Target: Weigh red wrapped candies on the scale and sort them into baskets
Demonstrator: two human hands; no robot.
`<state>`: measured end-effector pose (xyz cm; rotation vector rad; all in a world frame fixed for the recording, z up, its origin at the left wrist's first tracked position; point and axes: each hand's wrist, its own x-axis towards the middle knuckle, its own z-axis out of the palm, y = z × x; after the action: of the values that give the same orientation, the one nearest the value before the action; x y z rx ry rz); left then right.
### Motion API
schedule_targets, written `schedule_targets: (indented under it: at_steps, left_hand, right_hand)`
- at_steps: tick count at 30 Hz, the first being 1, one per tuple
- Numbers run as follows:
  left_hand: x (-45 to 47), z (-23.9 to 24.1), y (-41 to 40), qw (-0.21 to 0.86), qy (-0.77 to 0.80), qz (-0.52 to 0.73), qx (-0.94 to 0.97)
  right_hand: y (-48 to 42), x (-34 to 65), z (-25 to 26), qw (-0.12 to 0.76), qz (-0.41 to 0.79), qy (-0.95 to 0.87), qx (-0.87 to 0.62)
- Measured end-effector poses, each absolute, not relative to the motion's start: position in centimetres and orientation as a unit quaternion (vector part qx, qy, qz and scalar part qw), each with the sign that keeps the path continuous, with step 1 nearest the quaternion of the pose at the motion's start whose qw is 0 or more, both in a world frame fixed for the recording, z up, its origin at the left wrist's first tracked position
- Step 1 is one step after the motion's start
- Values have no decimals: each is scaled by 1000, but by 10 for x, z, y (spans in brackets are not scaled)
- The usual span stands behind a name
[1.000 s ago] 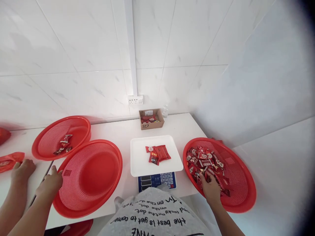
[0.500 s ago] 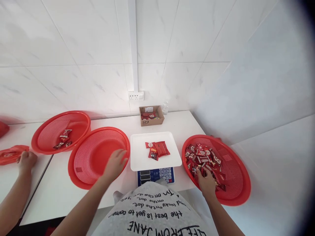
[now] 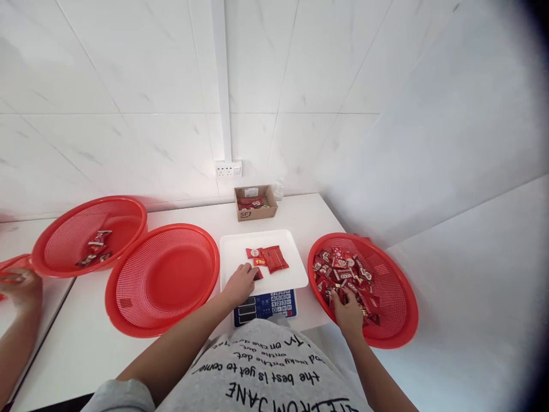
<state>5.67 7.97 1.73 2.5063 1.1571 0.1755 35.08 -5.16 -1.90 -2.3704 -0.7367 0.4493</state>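
My left hand is over the near-left part of the white scale tray, its fingers closed on a small dark red snack packet that they partly cover. Beside it on the tray lie a larger red packet and a small red packet with a pale round mark. My right hand reaches into the right red basket. Its fingers are bent down among many small red wrapped snacks, and the fingertips are partly hidden between the wrappers.
A blue scale panel shows below the tray. Left of it stands a red basket, then another basket holding several packets. A cardboard box with red packets is behind. At far left, another person's hand touches something red.
My left hand has moved right, from over the middle basket onto the tray and its dark packet. My right hand stays among the snacks. The other person's hand has shifted left.
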Motion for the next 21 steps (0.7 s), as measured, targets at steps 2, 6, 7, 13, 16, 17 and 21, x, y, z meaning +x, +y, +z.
schedule_targets:
  at_steps: [2,6,7,13,16,17,21]
  left_hand:
    - [36,23,80,184,445,86,872]
    - [-12,39,82,108,590,167,782]
    - [-20,42,83,80,619,175,761]
    - [11,38,82,107,516,123,841]
    - [50,30,83,128,456,99,875]
    - [61,28,84,129,446,96,880]
    - [83,22,95,124,428,79,891]
  right_hand:
    - [-51,351,-18,305,172,-275,-895]
    - [-50,353,-19,311,173,-276,-893]
    - [-49,353,-19,312,173,-277,-892]
    - [-49,353,-19,296,176,-283,-895]
    - [-50,354,-21,303,170,-289,-892]
    - [-50,354,-21,305,167,-291,-891]
    - [-50,354,-23,303,163,-290,-893]
